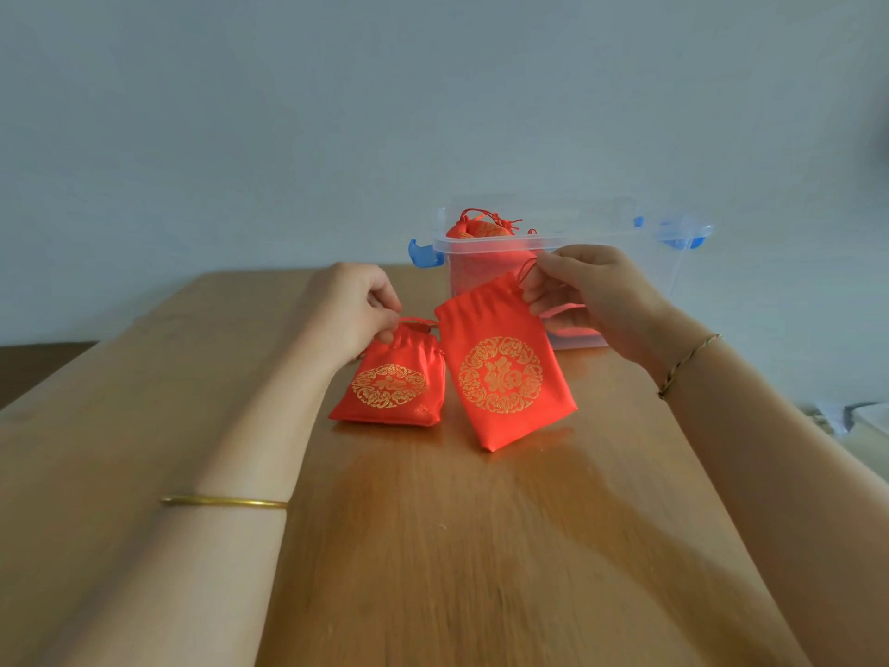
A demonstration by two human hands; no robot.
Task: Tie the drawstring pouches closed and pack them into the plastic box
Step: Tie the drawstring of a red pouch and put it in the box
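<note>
Slippage is looming as the main risk. The right hand (587, 296) is pinching the top right corner of the flat pouch (505, 377), fingers curled round what looks like its red cord (527, 268). It is holding the pouch tilted, with the lower corner either touching the surface (433, 546) or hanging just over it; I cannot tell which. The mouth is lying wide and ungathered, so this pouch is looking untied. A pull on one cord alone would likely be dragging the satin sideways rather than closing the mouth, and the slick cloth could be sliding out of so narrow a pinch.

At 9 o'clock of it, just beside and perhaps touching, the cinched pouch (389, 389) is sitting on the surface with its neck gathered. The left hand (358, 312) is curling down on that neck, thumb and fingertips nipping the cord or the gathers. Any knot is hiding under the fingers, so whether it is tied is unclear. If it is merely drawn, lifting it could be letting the neck loosen.

At 12 o'clock the plastic box (567, 243) is standing open, a packed pouch (481, 231) poking above its rim at the left end. The right hand is working close to the box's near wall, so a sharp tug could be knocking it or snagging a cord on the blue latch (423, 255).
</note>
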